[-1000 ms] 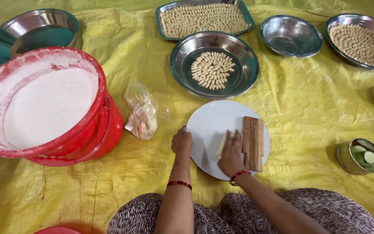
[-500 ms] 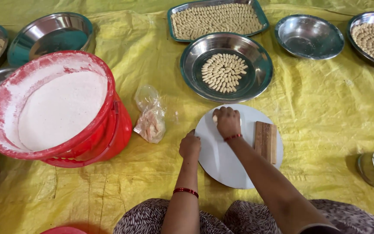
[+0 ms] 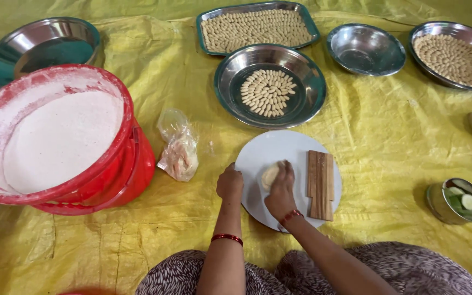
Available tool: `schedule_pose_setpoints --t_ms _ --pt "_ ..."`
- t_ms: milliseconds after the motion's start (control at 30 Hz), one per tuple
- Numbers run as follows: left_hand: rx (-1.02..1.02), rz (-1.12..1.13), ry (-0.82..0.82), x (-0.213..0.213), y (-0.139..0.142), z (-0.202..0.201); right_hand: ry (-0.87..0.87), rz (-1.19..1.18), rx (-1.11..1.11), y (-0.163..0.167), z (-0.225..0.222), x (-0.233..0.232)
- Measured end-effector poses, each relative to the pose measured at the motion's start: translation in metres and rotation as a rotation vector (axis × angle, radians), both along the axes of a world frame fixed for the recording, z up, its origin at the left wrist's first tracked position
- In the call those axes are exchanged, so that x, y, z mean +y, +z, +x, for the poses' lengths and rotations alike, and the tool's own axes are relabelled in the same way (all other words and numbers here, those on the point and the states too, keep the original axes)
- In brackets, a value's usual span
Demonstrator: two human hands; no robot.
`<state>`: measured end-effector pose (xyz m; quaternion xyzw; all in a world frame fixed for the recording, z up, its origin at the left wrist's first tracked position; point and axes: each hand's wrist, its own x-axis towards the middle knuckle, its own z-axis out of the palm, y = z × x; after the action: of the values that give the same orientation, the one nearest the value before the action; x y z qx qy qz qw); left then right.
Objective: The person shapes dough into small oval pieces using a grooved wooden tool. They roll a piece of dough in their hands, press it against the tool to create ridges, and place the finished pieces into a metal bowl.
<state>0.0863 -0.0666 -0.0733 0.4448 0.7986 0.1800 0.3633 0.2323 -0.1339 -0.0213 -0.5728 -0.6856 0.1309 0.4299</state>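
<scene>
My right hand [image 3: 281, 191] presses down on a pale lump of dough [image 3: 269, 175] on a round white board [image 3: 279, 150]. A ridged wooden block [image 3: 320, 184] lies on the board's right side, apart from the hand. My left hand [image 3: 229, 183] is closed in a fist and rests at the board's left edge; what it holds, if anything, is hidden. Just beyond the board stands a steel plate [image 3: 236, 93] with several small shaped dough pieces [image 3: 267, 92] in it.
A red tub of white flour [image 3: 55, 139] stands at the left with a crumpled plastic bag [image 3: 178, 147] beside it. Trays of shaped pieces [image 3: 255, 28] [image 3: 453, 54], empty steel bowls [image 3: 366, 49] [image 3: 42, 46] and a tin of cucumber slices [image 3: 457, 201] lie on the yellow sheet.
My right hand has come back from the board's far edge to its middle and now presses on the dough lump. The left hand stays at the board's left edge.
</scene>
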Motion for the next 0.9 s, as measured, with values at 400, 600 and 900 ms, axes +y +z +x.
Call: schedule_pose_setpoints --t_ms 400,600,900 --pt "-0.023 -0.035 0.004 -0.005 -0.001 0.018 0.037 -0.214 -0.807 0.019 0.016 0.116" --pt "0.006 -0.014 -0.004 -0.011 -0.006 -0.002 0.298 0.379 -0.871 0.004 0.041 0.015" --pt "-0.003 0.018 0.017 0.001 -0.002 0.004 -0.081 -0.038 0.061 -0.011 0.05 0.005"
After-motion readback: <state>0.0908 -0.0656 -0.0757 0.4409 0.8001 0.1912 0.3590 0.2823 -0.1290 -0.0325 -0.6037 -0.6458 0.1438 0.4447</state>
